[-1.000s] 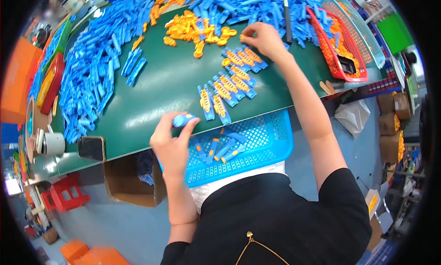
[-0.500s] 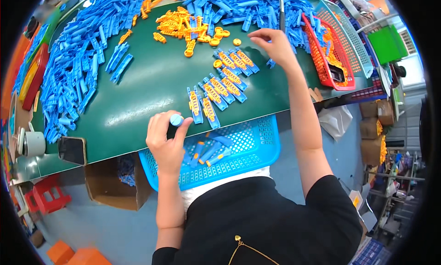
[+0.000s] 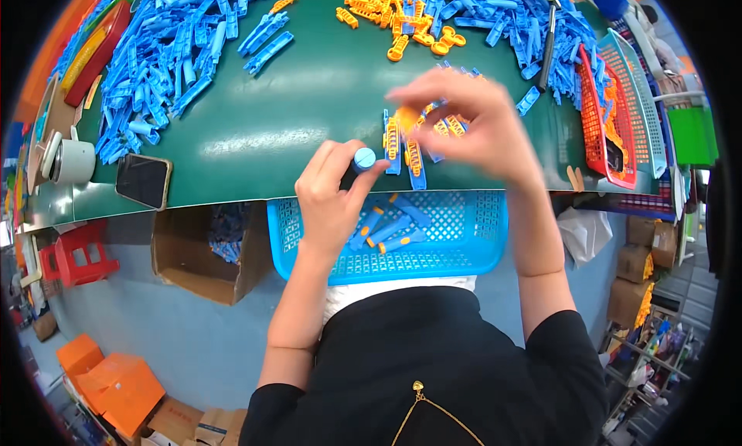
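My left hand [image 3: 328,195] is closed around a blue plastic tube [image 3: 364,159], held upright with its round end facing up, just over the table's near edge. My right hand [image 3: 479,129], blurred by motion, pinches a small round orange cap [image 3: 407,120] between thumb and fingers, up and to the right of the tube. Beneath that hand lie blue half-shells with orange ribbed inserts [image 3: 393,143], partly hidden by it. Beyond them sit loose orange caps [image 3: 448,41] beside a heap of orange ribbed inserts [image 3: 375,1].
Blue half-shells [image 3: 166,59] are heaped along the far and left sides of the green table [image 3: 270,117]. A blue basket [image 3: 468,267] below the edge holds several blue tubes with orange ends [image 3: 389,228]. A red basket [image 3: 593,121] stands right; a phone [image 3: 144,181] lies left.
My right hand has come back from the loose caps toward my left hand, now with an orange cap in its fingers. The left hand still holds the blue tube; the whole view has shifted.
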Available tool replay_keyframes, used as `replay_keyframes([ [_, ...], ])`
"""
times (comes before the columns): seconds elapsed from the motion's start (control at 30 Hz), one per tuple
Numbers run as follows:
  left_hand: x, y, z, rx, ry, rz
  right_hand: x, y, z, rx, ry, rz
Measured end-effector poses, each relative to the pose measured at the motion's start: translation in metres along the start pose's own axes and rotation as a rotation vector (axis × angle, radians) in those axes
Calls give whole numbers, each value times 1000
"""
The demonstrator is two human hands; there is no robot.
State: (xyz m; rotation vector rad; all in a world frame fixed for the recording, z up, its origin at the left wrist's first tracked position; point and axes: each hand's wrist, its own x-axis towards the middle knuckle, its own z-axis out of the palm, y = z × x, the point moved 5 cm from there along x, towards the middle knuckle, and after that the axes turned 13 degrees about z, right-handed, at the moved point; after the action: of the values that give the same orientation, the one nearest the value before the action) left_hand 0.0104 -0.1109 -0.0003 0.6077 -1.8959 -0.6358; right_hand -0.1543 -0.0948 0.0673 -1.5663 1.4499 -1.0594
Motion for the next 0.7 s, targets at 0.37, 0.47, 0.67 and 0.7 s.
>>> replay_keyframes([
  [0.37, -1, 0, 1, -79, -86, 14, 6, -12, 32, -128, -277, -117],
  [0.47, -1, -7, 2, -157, -139, -15, 10, -12, 33, -143, -314, -132],
  [0.67, 1, -13, 8, -998, -167, -362, 11, -10, 35, -160, -266, -118],
  [0.7, 1, -8, 12, -900, -213, -346, 8, -13, 33, -215, -213, -163],
])
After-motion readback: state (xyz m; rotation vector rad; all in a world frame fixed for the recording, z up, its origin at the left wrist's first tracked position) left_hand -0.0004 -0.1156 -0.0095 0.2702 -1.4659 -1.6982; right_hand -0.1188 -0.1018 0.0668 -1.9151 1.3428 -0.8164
